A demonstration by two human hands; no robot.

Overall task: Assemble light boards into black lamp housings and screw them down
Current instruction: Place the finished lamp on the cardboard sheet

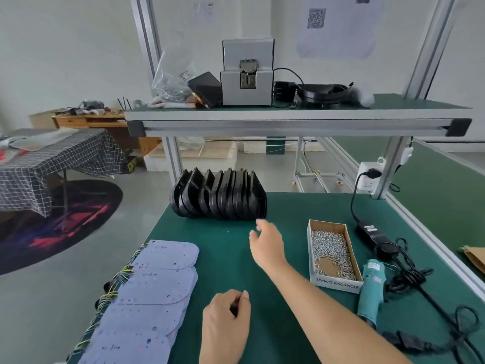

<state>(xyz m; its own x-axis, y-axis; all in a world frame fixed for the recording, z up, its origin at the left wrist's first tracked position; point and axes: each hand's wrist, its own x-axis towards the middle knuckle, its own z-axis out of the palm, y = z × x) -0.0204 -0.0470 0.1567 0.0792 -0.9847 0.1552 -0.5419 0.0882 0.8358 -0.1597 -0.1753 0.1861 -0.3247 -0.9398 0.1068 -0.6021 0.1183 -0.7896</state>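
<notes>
The right hand reaches toward the far side of the green bench mat, fingers loosely spread and holding nothing, its fingertips near but apart from the row of black plastic lamp housings standing on edge at the far edge. The left hand hovers near the front, fingers curled; whether it pinches something small I cannot tell. On the near left lies an overlapping stack of pale lilac light boards with yellow wires along their left side. To the right sit an open cardboard box of silver screws and a teal electric screwdriver. No housing lies on the mat with a board in it, so assembly seems barely begun: fitting and screwing all remain
</notes>
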